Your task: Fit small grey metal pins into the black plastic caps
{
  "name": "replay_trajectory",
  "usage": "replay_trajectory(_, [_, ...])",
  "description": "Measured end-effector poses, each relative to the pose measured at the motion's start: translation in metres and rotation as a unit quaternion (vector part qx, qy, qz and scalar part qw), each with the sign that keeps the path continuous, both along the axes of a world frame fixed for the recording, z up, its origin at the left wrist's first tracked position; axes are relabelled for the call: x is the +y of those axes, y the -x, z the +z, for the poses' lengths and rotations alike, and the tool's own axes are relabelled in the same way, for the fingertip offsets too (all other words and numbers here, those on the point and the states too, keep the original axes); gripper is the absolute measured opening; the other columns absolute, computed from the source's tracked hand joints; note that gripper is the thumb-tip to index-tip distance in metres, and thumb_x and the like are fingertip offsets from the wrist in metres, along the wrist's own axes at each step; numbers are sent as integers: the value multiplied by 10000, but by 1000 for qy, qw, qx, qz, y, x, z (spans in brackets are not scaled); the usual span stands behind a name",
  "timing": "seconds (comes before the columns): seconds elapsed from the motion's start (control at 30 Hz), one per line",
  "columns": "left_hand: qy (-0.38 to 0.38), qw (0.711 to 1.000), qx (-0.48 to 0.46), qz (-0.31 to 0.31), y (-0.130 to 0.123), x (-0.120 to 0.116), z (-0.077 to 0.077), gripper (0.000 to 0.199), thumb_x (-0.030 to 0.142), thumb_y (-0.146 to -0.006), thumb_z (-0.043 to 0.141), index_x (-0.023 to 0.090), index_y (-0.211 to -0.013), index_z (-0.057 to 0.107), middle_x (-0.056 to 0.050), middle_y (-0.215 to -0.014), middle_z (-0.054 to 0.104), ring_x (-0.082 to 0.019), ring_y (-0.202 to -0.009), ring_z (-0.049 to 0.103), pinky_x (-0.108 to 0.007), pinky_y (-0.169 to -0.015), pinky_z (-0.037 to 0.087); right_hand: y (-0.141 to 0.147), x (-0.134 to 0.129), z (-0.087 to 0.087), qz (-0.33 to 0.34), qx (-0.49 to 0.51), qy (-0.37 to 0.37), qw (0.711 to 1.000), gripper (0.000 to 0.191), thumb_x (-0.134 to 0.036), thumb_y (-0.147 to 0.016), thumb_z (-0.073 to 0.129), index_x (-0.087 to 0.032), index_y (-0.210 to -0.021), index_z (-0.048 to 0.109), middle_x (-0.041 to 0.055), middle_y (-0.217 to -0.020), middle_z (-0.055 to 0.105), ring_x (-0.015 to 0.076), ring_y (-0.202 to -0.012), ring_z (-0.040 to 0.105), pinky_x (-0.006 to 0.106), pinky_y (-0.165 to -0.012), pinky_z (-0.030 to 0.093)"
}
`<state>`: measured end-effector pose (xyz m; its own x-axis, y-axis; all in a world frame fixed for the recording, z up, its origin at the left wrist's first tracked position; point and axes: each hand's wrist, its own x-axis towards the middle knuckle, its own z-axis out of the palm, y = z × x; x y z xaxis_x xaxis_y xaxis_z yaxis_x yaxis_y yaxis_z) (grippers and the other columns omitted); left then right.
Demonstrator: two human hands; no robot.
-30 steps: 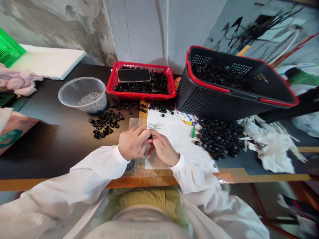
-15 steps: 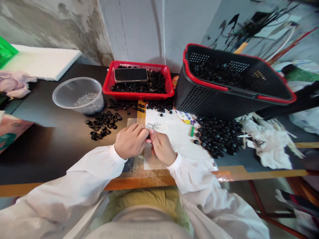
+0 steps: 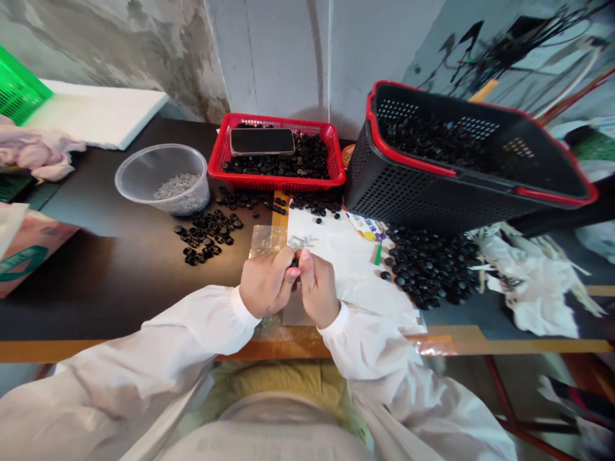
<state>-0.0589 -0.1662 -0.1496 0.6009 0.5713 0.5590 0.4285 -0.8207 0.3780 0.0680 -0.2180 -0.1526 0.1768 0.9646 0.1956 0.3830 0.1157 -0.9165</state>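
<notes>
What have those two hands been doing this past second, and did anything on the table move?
The left hand has turned more upright, and the right hand has shifted slightly, both still pinching a small black piece. Nothing was let go. The red plastic basket, the black smartphone on it, the clear plastic tub and the loose black round pieces stayed as they were.
</notes>
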Motion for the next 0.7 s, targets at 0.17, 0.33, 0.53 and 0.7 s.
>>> replay_trajectory(0.17, [61,996,-29,-53,7,10,-7,501,541,-1039,135,212,-830,450,-10,-652,559,-161,-535,529,-281,-529,365,-13,4,6,96,-61,-64,991,406,-396,-1051,201,-241,-743,417,26,-697,530,188,-699,546,318,-642,416])
replay_trajectory(0.33, [106,993,-12,-44,12,16,-11,547,571,-1028,89,210,-867,467,-2,-663,553,-163,-569,551,-274,-551,383,-18,5,4,118,-184,-94,971,192,-294,-991,302,-237,-845,412,45,-781,538,203,-707,528,332,-637,416])
replay_trajectory(0.53, [12,995,64,-69,13,29,-6,533,535,-1037,103,209,-807,457,-23,-661,567,-178,-559,538,-288,-532,358,-18,5,2,92,-253,-56,961,139,-280,-979,337,-231,-889,431,42,-800,570,205,-720,561,317,-630,430])
replay_trajectory(0.7, [-30,990,89,-102,15,32,-5,453,461,-1056,165,205,-815,449,-27,-660,576,-180,-561,543,-291,-525,343,-14,2,-3,64,-322,-58,943,146,-268,-987,342,-226,-885,438,48,-802,587,216,-716,577,322,-618,431])
